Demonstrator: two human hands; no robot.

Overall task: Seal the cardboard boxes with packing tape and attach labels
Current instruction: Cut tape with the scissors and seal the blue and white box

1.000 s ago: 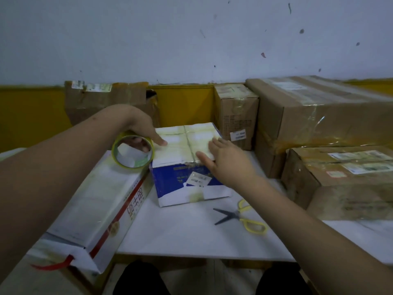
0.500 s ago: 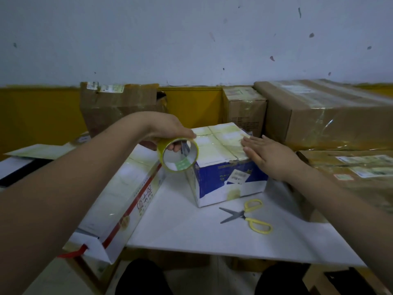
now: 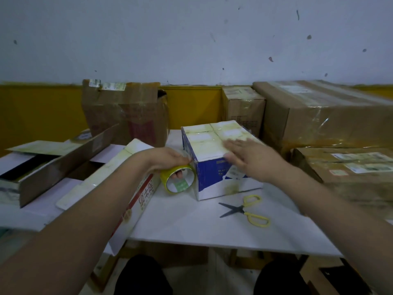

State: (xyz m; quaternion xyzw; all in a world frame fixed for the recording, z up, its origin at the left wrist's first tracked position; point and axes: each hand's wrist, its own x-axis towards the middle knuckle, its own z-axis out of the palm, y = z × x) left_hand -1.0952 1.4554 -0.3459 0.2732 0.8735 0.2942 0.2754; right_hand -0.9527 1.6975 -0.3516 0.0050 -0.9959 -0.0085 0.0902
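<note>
A small blue and white box (image 3: 214,165) stands on the white table (image 3: 191,226), its top crossed with tape. My left hand (image 3: 163,158) grips a yellow-edged roll of packing tape (image 3: 178,179) against the box's near left corner. A clear strip runs from the roll onto that corner. My right hand (image 3: 251,158) lies flat with straight fingers on the top's right side, blurred. A white label (image 3: 234,172) shows on the blue front face, partly hidden by my right wrist.
Yellow-handled scissors (image 3: 246,209) lie in front of the box. A long white carton (image 3: 119,188) lies to the left, beside an open flat box (image 3: 53,167). Brown taped cartons (image 3: 319,116) stack at the right and back, and a torn brown box (image 3: 127,111) stands behind.
My left hand has drawn the tape roll from the box's top left edge down to its near left corner. My right hand stayed on the box's top. The view shifted.
</note>
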